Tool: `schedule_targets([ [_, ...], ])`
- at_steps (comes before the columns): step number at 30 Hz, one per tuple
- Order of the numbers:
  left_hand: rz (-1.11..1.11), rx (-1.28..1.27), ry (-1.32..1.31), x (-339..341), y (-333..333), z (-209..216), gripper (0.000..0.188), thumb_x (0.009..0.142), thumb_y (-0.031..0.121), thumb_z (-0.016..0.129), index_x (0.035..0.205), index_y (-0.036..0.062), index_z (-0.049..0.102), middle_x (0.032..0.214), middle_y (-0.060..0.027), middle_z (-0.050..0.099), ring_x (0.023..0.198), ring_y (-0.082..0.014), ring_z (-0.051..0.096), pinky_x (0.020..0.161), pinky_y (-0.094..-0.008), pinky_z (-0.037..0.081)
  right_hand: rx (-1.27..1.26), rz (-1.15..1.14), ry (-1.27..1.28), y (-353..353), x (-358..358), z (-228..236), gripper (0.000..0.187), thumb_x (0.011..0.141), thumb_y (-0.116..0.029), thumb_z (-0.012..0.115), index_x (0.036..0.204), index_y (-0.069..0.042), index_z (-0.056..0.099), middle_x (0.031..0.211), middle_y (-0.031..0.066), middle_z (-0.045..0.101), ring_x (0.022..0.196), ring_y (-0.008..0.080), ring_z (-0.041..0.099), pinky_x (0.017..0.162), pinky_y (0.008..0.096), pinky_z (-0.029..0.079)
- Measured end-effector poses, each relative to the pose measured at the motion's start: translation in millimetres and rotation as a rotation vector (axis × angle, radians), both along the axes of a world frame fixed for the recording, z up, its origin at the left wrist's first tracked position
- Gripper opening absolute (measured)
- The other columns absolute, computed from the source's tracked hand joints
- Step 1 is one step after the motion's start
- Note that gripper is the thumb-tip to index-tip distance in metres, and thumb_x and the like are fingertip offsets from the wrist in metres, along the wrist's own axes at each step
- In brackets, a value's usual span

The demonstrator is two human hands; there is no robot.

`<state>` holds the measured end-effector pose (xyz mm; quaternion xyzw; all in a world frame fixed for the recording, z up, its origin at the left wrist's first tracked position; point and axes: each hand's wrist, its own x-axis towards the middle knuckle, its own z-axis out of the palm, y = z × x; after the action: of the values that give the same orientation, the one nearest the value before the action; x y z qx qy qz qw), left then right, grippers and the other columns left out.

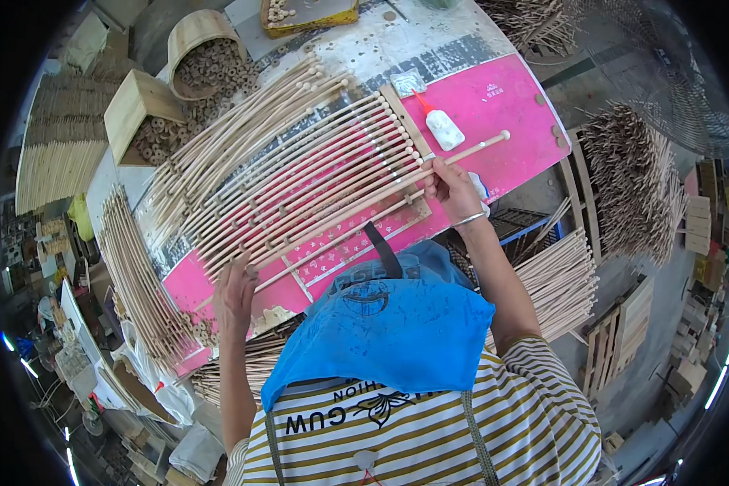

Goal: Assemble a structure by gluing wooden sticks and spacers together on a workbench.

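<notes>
My right hand (pixel 452 193) pinches a long wooden stick (pixel 466 152) below its ball-tipped upper end, which juts out over the pink board (pixel 502 97). Down at the lower left, my left hand (pixel 235 285) has its fingers curled around the sticks' lower ends; its exact hold is partly hidden. Between both hands lies a slanting row of ball-ended sticks (pixel 324 166), several with small wooden rings on their shafts. Their balls line up along a wooden strip (pixel 403 117). A white glue bottle (pixel 444 130) with a red nozzle lies just above my right hand.
Wooden rings spill from a round tub (pixel 211 36) and a square wooden box (pixel 138 105). A yellow tray (pixel 308 24) holds small balls. Stick bundles stand at left (pixel 134 275) and right (pixel 632 178). A fan (pixel 664 65) is at upper right. My blue apron (pixel 381 332) hangs against the table edge.
</notes>
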<state>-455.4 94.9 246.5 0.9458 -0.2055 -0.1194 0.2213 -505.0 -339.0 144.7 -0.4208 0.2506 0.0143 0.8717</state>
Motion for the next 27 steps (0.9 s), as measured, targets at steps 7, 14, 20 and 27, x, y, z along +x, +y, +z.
schedule_targets([
  [7,-0.295,-0.194,-0.015,10.7,-29.7,-64.8,0.036,0.096,0.01,0.055,0.131,0.0,0.059,0.113,-0.0241,0.066,0.101,-0.0387,0.065,0.086,-0.0445,0.051,-0.115,0.097,-0.069,37.9,5.4,-38.8,0.025,0.093,-0.021,0.059,0.103,-0.003,0.073,0.076,0.0037,0.065,0.063,0.0119,0.061,0.055,0.027,0.05],
  [14,-0.332,-0.219,0.701,9.2,-198.5,-41.5,0.031,0.1,0.013,0.055,0.127,-0.0017,0.06,0.082,-0.0006,0.056,0.07,-0.0078,0.048,0.06,-0.025,0.041,-0.111,-0.061,-0.137,94.4,-33.1,-27.4,0.037,0.097,-0.036,0.061,0.086,-0.002,0.07,0.07,0.0034,0.066,0.06,0.0116,0.062,0.053,0.026,0.051],
  [20,-0.682,-0.222,0.848,1.9,-242.2,-74.6,0.044,0.102,0.014,0.053,0.143,-0.001,0.049,0.088,0.0025,0.057,0.069,-0.0048,0.044,0.059,-0.0205,0.038,-0.158,-0.467,-0.151,88.6,-94.4,-27.7,0.029,0.097,-0.026,0.06,0.087,-0.001,0.071,0.073,0.0037,0.067,0.06,0.0097,0.061,0.051,0.0242,0.048],
  [27,-0.84,-0.339,0.994,-37.2,-234.9,-60.0,0.058,0.103,0.014,0.052,0.156,0.0092,0.029,0.077,0.0028,0.054,0.058,-0.0013,0.042,0.05,-0.016,0.029,-0.289,-0.685,-0.023,125.0,-154.0,-9.4,0.034,0.091,-0.038,0.07,0.095,-0.004,0.072,0.072,0.0017,0.062,0.055,0.0088,0.054,0.047,0.0247,0.043],
])
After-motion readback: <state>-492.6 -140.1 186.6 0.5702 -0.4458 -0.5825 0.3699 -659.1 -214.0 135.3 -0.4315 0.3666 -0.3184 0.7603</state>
